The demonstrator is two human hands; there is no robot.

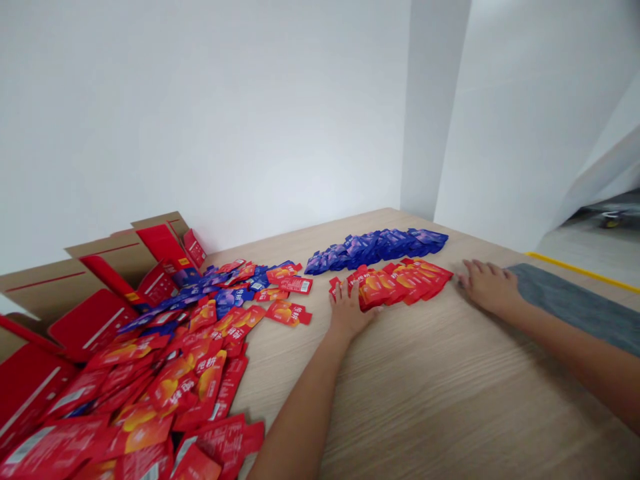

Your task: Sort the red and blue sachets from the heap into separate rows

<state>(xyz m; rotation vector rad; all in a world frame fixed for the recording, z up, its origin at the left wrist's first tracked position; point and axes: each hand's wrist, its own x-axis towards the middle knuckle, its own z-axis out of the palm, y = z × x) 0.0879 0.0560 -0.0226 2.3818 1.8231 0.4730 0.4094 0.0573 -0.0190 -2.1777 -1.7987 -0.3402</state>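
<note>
Head camera view: at the far left, open red cartons [95, 325] with brown inner sides stand with their flaps up, against a white wall [275, 113]. Spilling out in front of them is a loose heap of packets [200, 363], mostly red with orange pictures, with blue ones mixed in toward the back, lying at all angles on a pale wood-grain surface [425, 407]. Right of the heap and farther back, a row of blue packets [380, 248] lies overlapping in a long band. Just in front of it runs a shorter row of red packets [405, 281], also overlapping. The left hand [350, 315] rests at this red row's left end, its fingers [345, 291] spread over the packets rather than clenched. By the row's right end lies the right hand [493, 288], palm down, its fingers [481, 267] extended and grasping nothing; whether they touch the last packet, I cannot tell. Farther right come a gray mat [575, 308], partly behind the right forearm, and a yellow strip [585, 272] beyond it.
</note>
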